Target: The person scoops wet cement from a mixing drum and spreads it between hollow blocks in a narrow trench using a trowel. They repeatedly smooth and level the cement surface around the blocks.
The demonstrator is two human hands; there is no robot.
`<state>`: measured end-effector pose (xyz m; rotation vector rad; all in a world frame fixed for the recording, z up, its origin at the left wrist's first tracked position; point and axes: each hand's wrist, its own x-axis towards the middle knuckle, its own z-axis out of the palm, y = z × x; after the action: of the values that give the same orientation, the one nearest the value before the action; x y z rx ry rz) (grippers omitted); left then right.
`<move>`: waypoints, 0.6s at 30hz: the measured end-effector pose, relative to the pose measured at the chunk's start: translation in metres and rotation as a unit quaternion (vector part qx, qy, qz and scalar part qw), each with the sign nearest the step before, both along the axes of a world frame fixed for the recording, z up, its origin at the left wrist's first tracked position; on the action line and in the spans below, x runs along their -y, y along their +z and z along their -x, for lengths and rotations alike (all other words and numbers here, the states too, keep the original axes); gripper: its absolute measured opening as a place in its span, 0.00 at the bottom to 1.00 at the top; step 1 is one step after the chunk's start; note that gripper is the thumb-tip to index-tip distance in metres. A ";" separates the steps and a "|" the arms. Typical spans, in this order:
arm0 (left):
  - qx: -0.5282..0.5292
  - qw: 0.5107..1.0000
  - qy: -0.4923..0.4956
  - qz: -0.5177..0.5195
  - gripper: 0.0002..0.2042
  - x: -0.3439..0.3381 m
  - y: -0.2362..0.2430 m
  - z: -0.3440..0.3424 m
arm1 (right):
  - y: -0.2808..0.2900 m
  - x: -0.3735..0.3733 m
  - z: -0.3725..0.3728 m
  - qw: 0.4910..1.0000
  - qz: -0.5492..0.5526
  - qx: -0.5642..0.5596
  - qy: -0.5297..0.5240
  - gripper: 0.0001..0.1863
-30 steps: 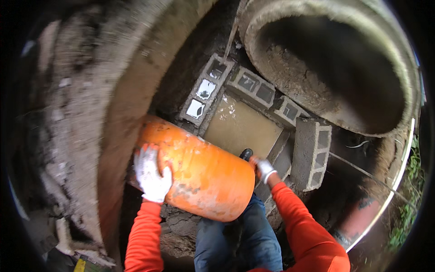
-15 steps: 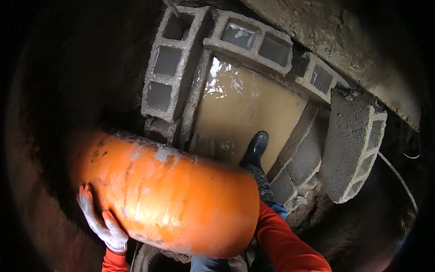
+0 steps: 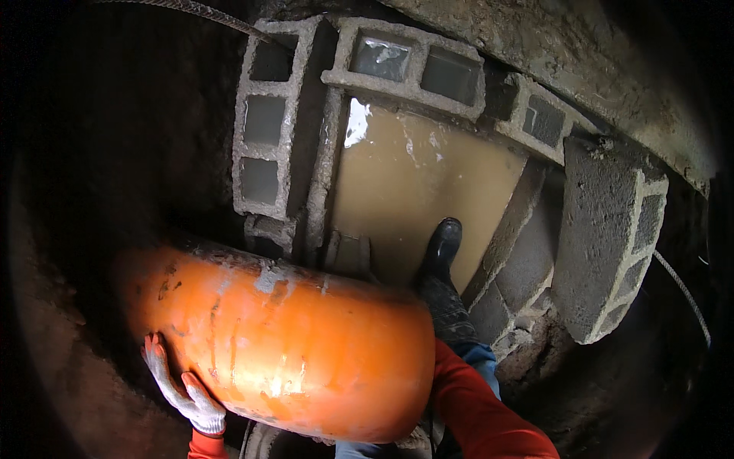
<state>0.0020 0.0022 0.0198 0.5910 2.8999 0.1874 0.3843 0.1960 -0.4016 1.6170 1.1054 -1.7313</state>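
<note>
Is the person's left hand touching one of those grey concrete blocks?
No, the gloved left hand is spread against the side of the orange cylinder, apart from the grey blocks.

Murky water (image 3: pixel 413 176) glints toward one o'clock; hollow block (image 3: pixel 290 118) stands at eleven, tilted block (image 3: pixel 600 229) at three, rope (image 3: pixel 684 289) trailing just beyond!

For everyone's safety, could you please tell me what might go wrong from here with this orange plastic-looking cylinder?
The orange plastic-looking cylinder could slip or roll: the white-and-orange gloved left hand lies open against its curved side, and the right hand is out of sight. The black rubber boot could lose its footing, since the murky brown water hides the bottom.
</note>
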 end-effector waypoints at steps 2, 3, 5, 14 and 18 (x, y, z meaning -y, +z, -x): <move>-0.003 1.000 0.011 -0.010 0.29 0.001 0.001 -0.001 | -0.004 0.002 0.003 1.000 0.001 -0.004 0.000 0.20; -0.008 1.000 0.016 -0.020 0.29 0.001 0.000 -0.002 | -0.007 0.002 0.005 1.000 0.000 -0.008 0.000 0.20; -0.012 0.999 0.025 -0.034 0.29 0.000 -0.002 -0.002 | -0.011 0.000 0.007 1.000 -0.002 -0.014 -0.003 0.20; -0.010 1.000 0.014 -0.016 0.28 -0.001 -0.001 0.001 | -0.016 -0.010 0.009 0.999 -0.011 -0.043 0.008 0.23; -0.004 1.000 -0.003 -0.007 0.28 -0.001 0.002 0.002 | -0.004 -0.028 0.012 0.998 -0.026 -0.062 0.010 0.23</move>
<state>0.0004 0.0036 0.0223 0.6037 2.9069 0.2060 0.3725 0.2236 -0.4057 1.5414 1.2287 -1.8256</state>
